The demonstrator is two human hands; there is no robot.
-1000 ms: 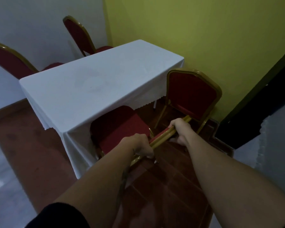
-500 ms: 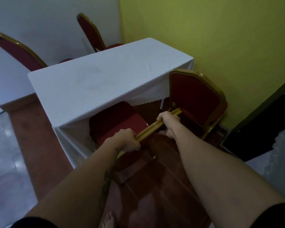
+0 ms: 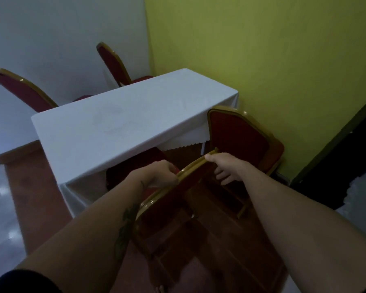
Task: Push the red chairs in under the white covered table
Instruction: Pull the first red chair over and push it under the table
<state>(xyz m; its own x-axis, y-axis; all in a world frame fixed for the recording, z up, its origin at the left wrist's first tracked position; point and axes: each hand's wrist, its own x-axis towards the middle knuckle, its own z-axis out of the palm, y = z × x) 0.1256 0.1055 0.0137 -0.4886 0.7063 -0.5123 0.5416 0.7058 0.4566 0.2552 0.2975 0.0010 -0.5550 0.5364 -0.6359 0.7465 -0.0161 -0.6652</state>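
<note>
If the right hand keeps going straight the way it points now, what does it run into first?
Probably the second red chair by the yellow wall: the right hand, on the near chair's gold top rail, points toward its backrest. Depth is unclear.

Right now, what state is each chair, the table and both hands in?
Near chair: seat partly under the table, back held at its top rail.
Chair by the yellow wall: out, turned sideways.
Two far chairs: seats at the far edge.
Table: covered, bare.
Left hand: gripping the rail.
Right hand: on the rail, fingers loose.
</note>
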